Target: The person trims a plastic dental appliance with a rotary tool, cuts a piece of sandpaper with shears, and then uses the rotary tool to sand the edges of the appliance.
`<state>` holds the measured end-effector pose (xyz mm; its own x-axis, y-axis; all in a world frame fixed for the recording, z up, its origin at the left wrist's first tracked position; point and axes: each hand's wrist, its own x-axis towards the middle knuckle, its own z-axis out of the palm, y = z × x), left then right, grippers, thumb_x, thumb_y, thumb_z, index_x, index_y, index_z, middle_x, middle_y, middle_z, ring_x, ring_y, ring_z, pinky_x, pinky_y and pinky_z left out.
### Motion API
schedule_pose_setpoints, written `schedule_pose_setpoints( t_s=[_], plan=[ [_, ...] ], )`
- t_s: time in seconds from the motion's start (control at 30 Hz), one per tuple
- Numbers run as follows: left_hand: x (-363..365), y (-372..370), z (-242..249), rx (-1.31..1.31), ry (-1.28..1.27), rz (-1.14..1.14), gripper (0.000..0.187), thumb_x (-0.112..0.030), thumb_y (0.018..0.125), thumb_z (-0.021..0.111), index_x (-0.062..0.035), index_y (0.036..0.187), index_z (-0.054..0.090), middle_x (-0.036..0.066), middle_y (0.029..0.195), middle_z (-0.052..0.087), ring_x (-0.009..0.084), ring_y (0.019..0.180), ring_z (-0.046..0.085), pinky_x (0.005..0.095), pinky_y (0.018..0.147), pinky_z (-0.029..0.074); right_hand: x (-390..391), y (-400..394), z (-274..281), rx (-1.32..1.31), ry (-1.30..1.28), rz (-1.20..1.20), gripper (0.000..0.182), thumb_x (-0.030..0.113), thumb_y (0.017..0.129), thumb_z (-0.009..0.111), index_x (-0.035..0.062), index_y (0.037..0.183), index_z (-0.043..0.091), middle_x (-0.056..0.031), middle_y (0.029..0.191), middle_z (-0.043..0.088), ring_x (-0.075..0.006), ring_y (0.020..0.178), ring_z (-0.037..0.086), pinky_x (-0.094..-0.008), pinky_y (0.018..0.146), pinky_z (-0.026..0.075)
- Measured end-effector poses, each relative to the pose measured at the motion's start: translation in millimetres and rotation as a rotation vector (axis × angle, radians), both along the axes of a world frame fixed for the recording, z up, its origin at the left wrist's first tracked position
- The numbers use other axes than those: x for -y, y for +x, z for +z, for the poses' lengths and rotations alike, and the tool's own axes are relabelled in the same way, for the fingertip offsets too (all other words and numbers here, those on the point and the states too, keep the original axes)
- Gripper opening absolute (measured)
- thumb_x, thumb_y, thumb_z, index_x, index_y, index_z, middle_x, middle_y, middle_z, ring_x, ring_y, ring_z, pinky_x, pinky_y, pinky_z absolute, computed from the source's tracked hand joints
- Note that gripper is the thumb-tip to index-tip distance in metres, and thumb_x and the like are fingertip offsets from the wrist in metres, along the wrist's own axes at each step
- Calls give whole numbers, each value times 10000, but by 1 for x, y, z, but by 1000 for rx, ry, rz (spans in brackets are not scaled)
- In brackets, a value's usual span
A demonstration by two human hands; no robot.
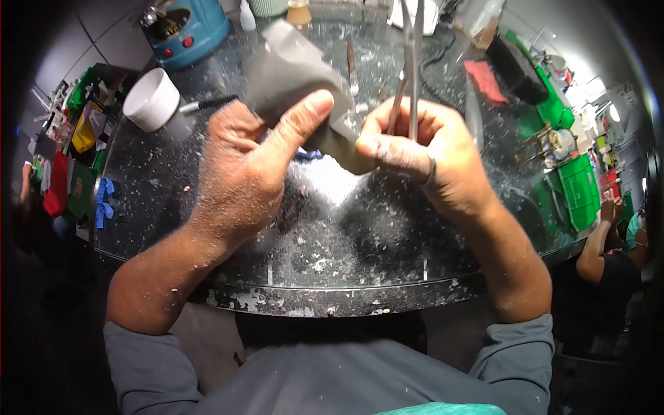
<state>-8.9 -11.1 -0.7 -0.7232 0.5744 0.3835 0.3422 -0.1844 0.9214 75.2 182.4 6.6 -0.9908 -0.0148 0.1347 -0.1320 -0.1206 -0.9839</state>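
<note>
A grey, thin, bent sheet (287, 72) is held up over the dark speckled table. My left hand (252, 155) grips it from the left, thumb pressed on its face. My right hand (422, 149) pinches the sheet's lower right edge between thumb and finger. Long metal tongs or scissors (413, 62) also stand in my right hand, pointing up and away; their lower ends are hidden by the fingers. White dust covers both hands and forearms.
On the dark table (346, 242) are a white bowl (152, 100), a black marker (207, 104), a blue device (185, 31), a brown-handled tool (352, 66), red paper (485, 81) and a black block (515, 69). Green crates (577, 190) stand right. Another person's arm (596, 242) shows far right.
</note>
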Motion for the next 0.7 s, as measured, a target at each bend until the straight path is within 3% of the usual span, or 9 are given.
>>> schedule_pose_setpoints(
  t_s=[0.07, 0.2, 0.33, 0.4, 0.47, 0.5, 0.53, 0.57, 0.7],
  plan=[
    [1, -3, -2, -47, -124, 95, 213, -192, 959, 623, -37, 1090, 688, 35, 981, 708, 88, 893, 634, 233, 815, 482, 4, -1, 1, 8, 62, -37, 221, 182, 809, 748, 14, 913, 651, -24, 829, 644, -97, 770, 589, -242, 721, 454],
    [3, -18, -12, -157, -43, -58, 225, -221, 956, 627, -34, 1069, 678, 23, 892, 676, 77, 743, 588, 238, 676, 458, 3, 0, -1, -13, 145, -49, 194, 187, 815, 742, 37, 902, 655, 5, 810, 633, -58, 731, 558, -210, 694, 427],
    [1, -14, -11, 157, -26, -148, 223, -221, 963, 618, -37, 1086, 636, 24, 913, 674, 73, 777, 616, 221, 640, 457, -4, -3, -8, -7, 159, 11, 249, 183, 798, 786, 22, 934, 654, 2, 822, 639, -62, 743, 574, -194, 672, 434],
    [-4, -10, -11, 185, 11, -116, 229, -206, 975, 594, -20, 1103, 628, 47, 959, 683, 98, 869, 645, 242, 819, 498, -3, 0, -6, 36, 167, 19, 239, 160, 775, 821, 22, 917, 688, 1, 812, 663, -72, 720, 591, -218, 656, 459],
    [-7, -15, -12, 237, 118, -91, 251, -270, 915, 679, -43, 1020, 666, -5, 872, 680, 37, 723, 599, 191, 609, 460, 0, 6, 5, 70, 259, 86, 245, 198, 753, 843, 42, 869, 694, 28, 763, 648, -52, 692, 568, -214, 630, 446],
    [-4, -22, -9, 218, 134, -84, 251, -270, 915, 679, -43, 1020, 666, -5, 872, 680, 37, 723, 599, 191, 609, 460, -4, 4, 5, -55, 350, 185, 273, 219, 730, 859, 43, 858, 695, 31, 750, 641, -51, 688, 564, -216, 630, 444],
    [3, -32, -6, 249, 93, -141, 246, -245, 904, 684, -31, 1024, 662, 7, 887, 685, 48, 747, 616, 195, 633, 479, -9, 2, 6, -180, 440, 285, 300, 240, 707, 875, 44, 846, 696, 34, 736, 635, -50, 685, 559, -219, 630, 443],
    [8, -40, -1, 281, 51, -197, 244, -219, 893, 689, -18, 1027, 658, 19, 903, 690, 59, 771, 633, 199, 657, 499, -14, 7, 15, 56, 366, 403, 366, 288, 655, 904, 45, 835, 699, 32, 716, 628, -60, 674, 556, -228, 635, 446],
    [20, -56, 9, 353, 91, -409, 293, -184, 825, 704, 4, 1042, 645, 63, 958, 697, 108, 908, 662, 255, 881, 506, -27, 4, 22, 197, 498, 663, 386, 336, 640, 910, 44, 769, 692, 11, 705, 598, -82, 683, 542, -253, 637, 413]
  ],
)
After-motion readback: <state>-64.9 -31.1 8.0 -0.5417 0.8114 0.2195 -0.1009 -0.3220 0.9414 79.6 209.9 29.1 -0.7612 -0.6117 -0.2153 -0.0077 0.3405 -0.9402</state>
